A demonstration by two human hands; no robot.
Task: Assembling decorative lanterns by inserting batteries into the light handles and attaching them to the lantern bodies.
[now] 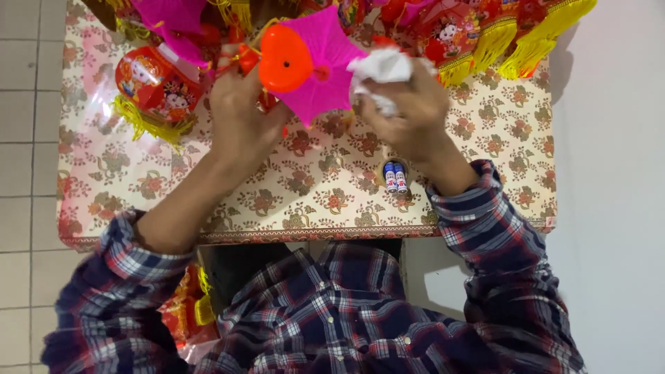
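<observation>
Two blue-and-white batteries (pixel 395 177) lie on the floral tablecloth (pixel 318 201).

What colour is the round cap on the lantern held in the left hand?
Bright orange, set on the pink lantern; the cap shows clearly in the head view.

The person wears a long-sleeved plaid shirt in navy blue, red and white, with fine white lines crossing broader dark and red bands. Small pale buttons run down its front placket. Both sleeves are pushed up to about the elbow, bunched in folds, leaving the forearms, the left hand (pixel 239 118) and the right hand (pixel 409 111) bare
</observation>
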